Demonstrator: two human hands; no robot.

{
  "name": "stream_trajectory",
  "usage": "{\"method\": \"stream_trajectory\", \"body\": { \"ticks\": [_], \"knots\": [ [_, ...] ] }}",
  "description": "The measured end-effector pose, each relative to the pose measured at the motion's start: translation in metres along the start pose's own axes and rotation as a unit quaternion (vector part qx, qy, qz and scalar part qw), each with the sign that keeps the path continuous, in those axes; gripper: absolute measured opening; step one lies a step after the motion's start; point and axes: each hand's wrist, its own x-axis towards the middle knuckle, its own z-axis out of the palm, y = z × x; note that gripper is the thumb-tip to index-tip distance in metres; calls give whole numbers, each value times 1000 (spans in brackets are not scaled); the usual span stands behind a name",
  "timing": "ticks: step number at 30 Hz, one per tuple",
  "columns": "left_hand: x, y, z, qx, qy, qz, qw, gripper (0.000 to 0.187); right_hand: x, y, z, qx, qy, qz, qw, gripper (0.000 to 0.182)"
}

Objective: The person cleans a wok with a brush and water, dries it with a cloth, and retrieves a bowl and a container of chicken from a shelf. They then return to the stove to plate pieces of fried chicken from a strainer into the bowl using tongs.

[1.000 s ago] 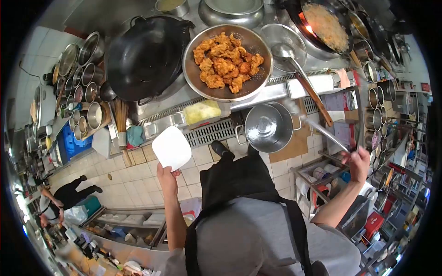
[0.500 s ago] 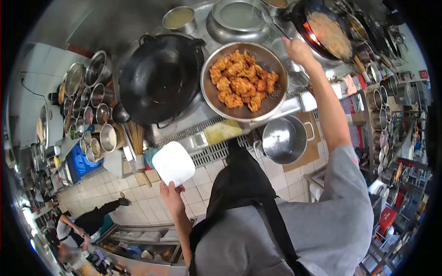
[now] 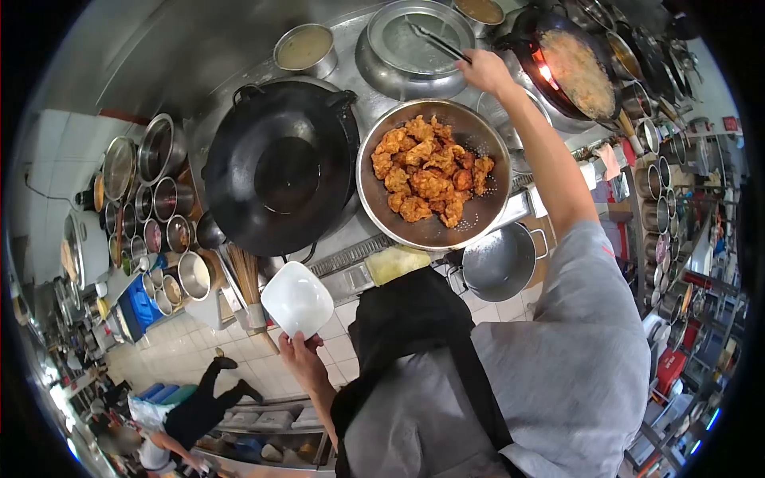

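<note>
My left hand [image 3: 303, 358] is closed on the rim of a white square bowl [image 3: 297, 296], which is tilted so its hollow shows and looks empty. My right hand [image 3: 486, 70] reaches forward, closed round the dark handles of what look like tongs [image 3: 437, 40]. Their tips are over a round steel pot of cloudy liquid [image 3: 398, 49]. Below that hand, a wide perforated steel colander [image 3: 486, 215] holds several browned, deep-fried pieces, apparently chicken [image 3: 430, 179]. A large black wok [image 3: 279, 175] sits on the stove left of the colander.
At the far right, a second wok [image 3: 586, 72] holds bubbling food, with flame at its side. A steel pot [image 3: 498, 267] stands below the counter edge. Bowls and containers [image 3: 171, 199] crowd the left side. A co-worker [image 3: 199, 414] is at the lower left.
My right hand has moved left with the tongs, toward the pot of cloudy liquid. The white bowl has turned so its inside shows. The co-worker has moved right.
</note>
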Motion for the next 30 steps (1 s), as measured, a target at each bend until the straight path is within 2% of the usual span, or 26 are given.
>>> {"method": "stream_trajectory", "body": {
  "ticks": [2, 3, 6, 7, 8, 11, 14, 17, 18, 19, 21, 23, 24, 25, 27, 30],
  "knots": [
    [19, -3, 5, 1, -30, 8, 1000, 21, -31, 7, -14, -38, 7, 28, 999, 38],
    [23, -4, 4, 4, -45, 9, 999, 21, -35, 34, -4, -119, -153, 2, 981, 40],
    [43, 1, 8, 31, -68, 15, 997, 21, -52, 41, -15, -115, -112, 54, 986, 36],
    [48, 2, 10, 15, -81, 15, 997, 21, -55, 39, -12, -102, -98, 68, 988, 29],
    [48, 2, 11, 18, -81, 12, 996, 21, -52, 35, -10, -132, -119, 72, 981, 28],
    [48, 11, 17, 18, -82, 20, 996, 23, -2, 15, -20, -179, -157, 62, 969, 26],
    [38, 22, 22, 18, -62, 19, 998, 24, 66, 19, 41, -218, -135, 15, 966, 25],
    [26, 24, 23, 17, -46, 20, 999, 26, 82, -20, 64, -64, -213, 13, 975, 27],
    [25, 24, 25, 12, -39, 17, 999, 26, 79, -23, 62, 80, -207, 104, 970, 30],
    [24, 23, 27, 8, -37, 15, 999, 27, 77, -26, 60, 220, -195, 191, 937, 33],
    [22, 22, 29, 3, -36, 6, 999, 28, 59, -24, 42, 299, -138, 203, 922, 41],
    [25, 20, 31, 4, -44, -1, 999, 27, 15, -23, 1, 122, 20, 78, 989, 39],
    [26, 19, 32, 7, -51, -7, 999, 27, -7, -13, -8, 26, 94, 16, 995, 40],
    [28, 18, 35, 10, -52, -8, 999, 27, -24, 7, -7, -39, 10, 44, 998, 41],
    [31, 16, 42, 15, -45, -3, 999, 26, -52, 42, 2, -159, -157, 91, 970, 47],
    [45, 14, 49, -11, -100, -19, 995, 24, -82, 54, -20, -144, -127, 59, 980, 47]
  ]
}}
